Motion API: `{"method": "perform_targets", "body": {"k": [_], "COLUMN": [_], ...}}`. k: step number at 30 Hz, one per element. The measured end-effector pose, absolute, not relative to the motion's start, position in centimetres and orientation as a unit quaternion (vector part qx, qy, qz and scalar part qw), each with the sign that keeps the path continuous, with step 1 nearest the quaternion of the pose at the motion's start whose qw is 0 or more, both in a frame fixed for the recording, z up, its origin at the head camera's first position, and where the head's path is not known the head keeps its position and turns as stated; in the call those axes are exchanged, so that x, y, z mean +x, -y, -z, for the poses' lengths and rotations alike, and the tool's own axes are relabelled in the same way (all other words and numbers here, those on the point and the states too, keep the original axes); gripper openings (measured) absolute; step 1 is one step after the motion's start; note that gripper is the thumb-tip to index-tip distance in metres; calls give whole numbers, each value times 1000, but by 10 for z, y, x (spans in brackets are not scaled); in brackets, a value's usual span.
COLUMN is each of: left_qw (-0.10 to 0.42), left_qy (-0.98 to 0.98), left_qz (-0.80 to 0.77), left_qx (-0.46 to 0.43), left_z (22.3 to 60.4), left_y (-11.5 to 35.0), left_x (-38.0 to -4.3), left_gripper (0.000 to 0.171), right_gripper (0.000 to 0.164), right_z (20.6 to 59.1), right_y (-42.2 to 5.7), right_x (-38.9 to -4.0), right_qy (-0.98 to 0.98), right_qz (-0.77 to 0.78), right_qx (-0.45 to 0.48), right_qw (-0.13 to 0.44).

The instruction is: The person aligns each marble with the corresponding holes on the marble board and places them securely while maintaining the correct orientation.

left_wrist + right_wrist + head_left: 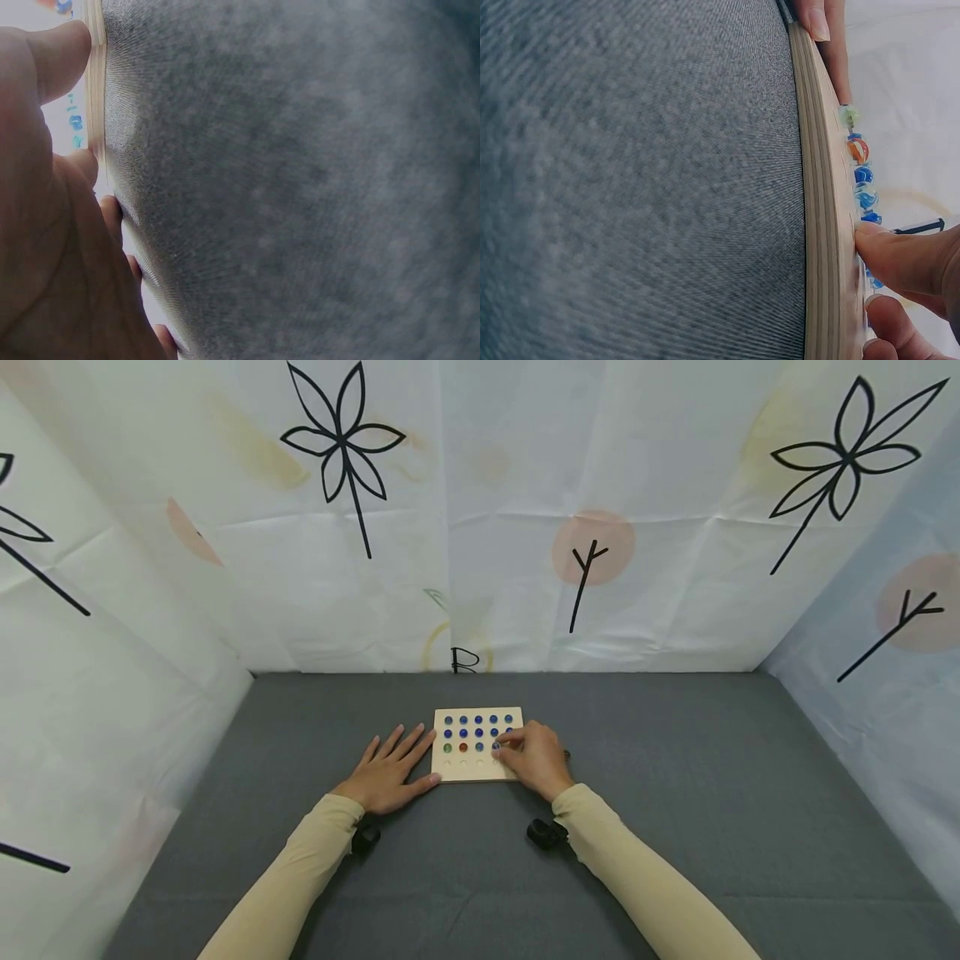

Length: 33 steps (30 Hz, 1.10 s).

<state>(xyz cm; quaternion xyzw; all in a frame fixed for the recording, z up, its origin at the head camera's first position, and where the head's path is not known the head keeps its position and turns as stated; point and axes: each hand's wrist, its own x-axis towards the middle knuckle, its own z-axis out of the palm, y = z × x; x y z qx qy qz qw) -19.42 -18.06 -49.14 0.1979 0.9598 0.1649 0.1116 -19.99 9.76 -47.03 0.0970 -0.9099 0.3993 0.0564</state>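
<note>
A pale wooden board [472, 774] with rows of round hollows lies on the grey cloth. Blue marbles [463, 733] fill its two far rows. In the third row sit a green marble [447, 748], an orange-red marble [859, 149] and a blue marble [479, 747]. My right hand [537, 758] reaches over the board's right side, thumb and forefinger pinching a bluish marble [496, 746] at that row's fourth place; its fingers mostly hide it in the right wrist view. Spread flat on the cloth, my left hand [388, 777] touches the board's left edge with its thumb and fingers.
Hollows without marbles show in the near row. A small dark object [567, 754] peeks out right of my right hand. Grey cloth [675, 793] surrounds the board, and white printed sheets [510, 593] rise behind and at both sides. Black cameras [546, 833] sit at the wrists.
</note>
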Motion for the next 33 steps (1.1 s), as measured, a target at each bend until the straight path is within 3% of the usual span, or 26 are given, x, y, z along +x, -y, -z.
{"method": "perform_targets", "body": {"k": [33], "left_qw": [108], "left_qy": [-958], "left_qz": [-169], "left_qx": [203], "left_z": [493], "left_y": [181], "left_x": [-195], "left_gripper": [81], "right_gripper": [14], "right_z": [471], "right_y": [-96], "right_x": [-202], "right_qy": [909], "right_qz": [-398], "right_qx": [103], "right_qw": [67]}}
